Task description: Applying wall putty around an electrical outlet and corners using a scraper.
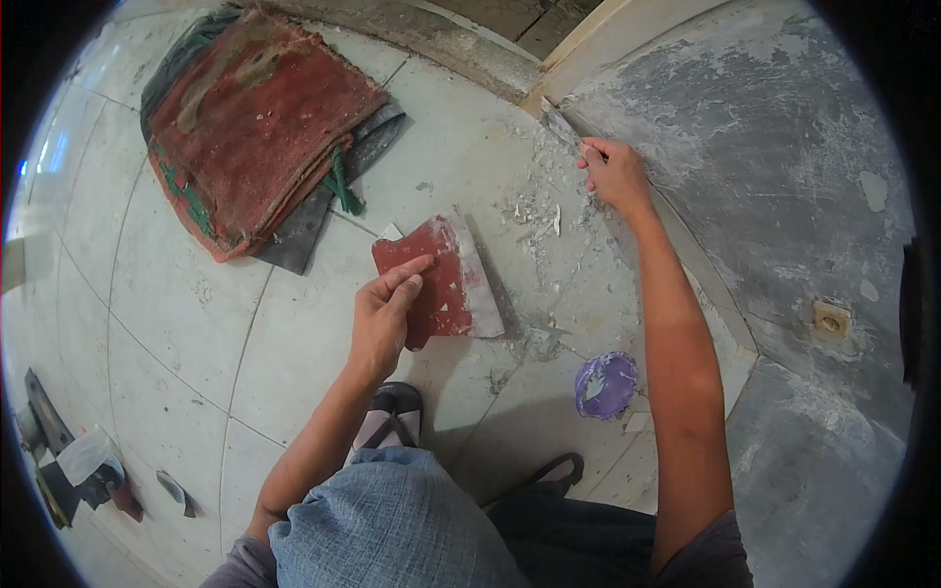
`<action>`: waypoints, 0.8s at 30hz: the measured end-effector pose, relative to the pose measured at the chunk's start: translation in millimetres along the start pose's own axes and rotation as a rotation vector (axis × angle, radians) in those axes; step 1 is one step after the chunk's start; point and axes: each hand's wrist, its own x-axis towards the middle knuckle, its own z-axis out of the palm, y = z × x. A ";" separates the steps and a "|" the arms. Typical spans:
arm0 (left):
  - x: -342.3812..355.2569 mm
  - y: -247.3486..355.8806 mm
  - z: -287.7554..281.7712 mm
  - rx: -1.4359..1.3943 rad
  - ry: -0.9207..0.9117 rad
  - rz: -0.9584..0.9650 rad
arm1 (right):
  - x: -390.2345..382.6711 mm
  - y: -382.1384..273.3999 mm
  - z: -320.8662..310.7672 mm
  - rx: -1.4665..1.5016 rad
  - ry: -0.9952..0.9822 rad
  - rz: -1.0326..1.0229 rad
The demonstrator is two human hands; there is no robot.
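Note:
My left hand (pixel 380 318) pinches a wide red putty spreader (pixel 443 299) between thumb and fingers. White plaster coats the spreader's straight right edge, and it is held above the tiled floor. My right arm reaches further out along the wall, where my right hand (pixel 619 178) is closed around a small putty knife (pixel 561 122). The knife's pale, smeared blade points at the foot of the wall, close to the doorway corner; its handle is mostly hidden by my fingers. Scraped plaster flakes (pixel 557 218) lie scattered on the floor between the two tools.
A grey, patchy wall (pixel 745 147) with a socket (pixel 831 319) runs along the right. Near my right forearm sits a purple bowl (pixel 606 385) with pale residue. Dirty red mats (pixel 265 127) are piled at the far left. Several tools and a plastic cup (pixel 86 456) lie at the left edge.

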 end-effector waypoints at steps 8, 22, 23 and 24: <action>1.7 -6.4 2.4 -0.002 0.020 0.046 | 1.3 49.0 39.6 0.088 0.423 -0.187; 2.3 2.0 -0.5 -0.038 0.027 0.013 | -44.7 41.7 15.4 0.219 0.324 -0.035; 2.6 1.9 -0.2 -0.037 0.020 0.011 | -47.5 40.9 11.9 0.211 0.316 -0.049; 2.9 1.4 -0.2 -0.038 0.018 0.022 | -48.7 39.6 10.9 0.209 0.322 -0.046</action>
